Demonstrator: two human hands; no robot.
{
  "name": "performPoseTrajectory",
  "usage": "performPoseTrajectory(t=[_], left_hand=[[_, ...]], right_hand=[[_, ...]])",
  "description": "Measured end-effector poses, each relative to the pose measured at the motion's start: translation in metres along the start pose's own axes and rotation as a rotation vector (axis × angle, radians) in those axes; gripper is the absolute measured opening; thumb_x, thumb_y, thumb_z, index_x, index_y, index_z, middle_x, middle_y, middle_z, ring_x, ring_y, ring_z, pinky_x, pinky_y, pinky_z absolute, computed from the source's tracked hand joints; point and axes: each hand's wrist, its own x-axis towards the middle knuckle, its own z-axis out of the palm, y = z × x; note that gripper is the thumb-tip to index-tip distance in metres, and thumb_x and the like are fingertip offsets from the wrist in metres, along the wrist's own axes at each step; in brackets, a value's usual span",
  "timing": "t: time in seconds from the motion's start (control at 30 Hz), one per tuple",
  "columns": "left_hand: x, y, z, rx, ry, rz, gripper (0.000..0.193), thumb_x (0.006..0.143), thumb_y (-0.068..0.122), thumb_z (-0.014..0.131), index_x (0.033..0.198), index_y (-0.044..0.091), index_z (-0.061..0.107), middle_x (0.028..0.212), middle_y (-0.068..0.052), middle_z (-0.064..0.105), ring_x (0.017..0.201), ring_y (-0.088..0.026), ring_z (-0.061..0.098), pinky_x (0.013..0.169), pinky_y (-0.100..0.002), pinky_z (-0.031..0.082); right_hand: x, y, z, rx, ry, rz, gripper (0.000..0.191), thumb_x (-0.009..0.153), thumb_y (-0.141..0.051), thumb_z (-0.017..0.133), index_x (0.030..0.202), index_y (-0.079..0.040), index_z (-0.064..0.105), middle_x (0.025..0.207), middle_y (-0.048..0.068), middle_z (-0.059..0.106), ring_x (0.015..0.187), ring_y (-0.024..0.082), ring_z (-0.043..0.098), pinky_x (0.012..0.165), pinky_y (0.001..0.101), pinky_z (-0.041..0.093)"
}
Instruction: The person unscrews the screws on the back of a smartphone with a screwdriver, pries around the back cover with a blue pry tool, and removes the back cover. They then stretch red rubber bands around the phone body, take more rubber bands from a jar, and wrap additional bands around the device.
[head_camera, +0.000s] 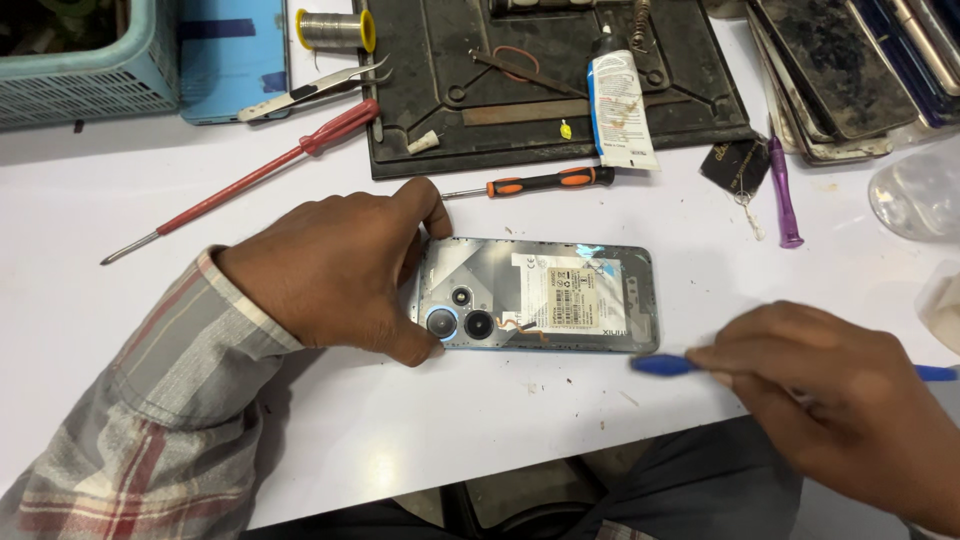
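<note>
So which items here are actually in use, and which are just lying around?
In use: opened phone, steadied by the left hand; blue tool, held in the right hand.

Lying about: red screwdriver, orange-and-black screwdriver, tweezers, glue tube, solder spool, purple tool, dark work mat.

A white table (420, 430) carries a phone (545, 296) at centre, with a dark mat (690, 110) at twelve o'clock and an orange screwdriver (545, 183) just below it. A red screwdriver (250, 178), tweezers (310, 92) and a basket (75, 70) lie toward ten o'clock. A purple tool (783, 195) and stacked phones (840, 80) lie toward two.
</note>
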Motion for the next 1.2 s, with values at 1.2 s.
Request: performPoseTrajectory(t=[1.2], left_hand=[[0.016,-0.01,0.021,-0.114,0.422,0.472,0.059,0.065,0.039,0.086,0.109,0.004,0.072,0.097,-0.01,0.063,0.086,-0.024,0.066,0.072,-0.037,0.056]], right_hand=[[0.065,-0.042,0.028,-0.265,0.146,-0.492,0.034,0.075,0.001,0.067,0.108,-0.005,0.074,0.114,0.004,0.072,0.11,0.029,0.059,0.098,0.0472,0.043]])
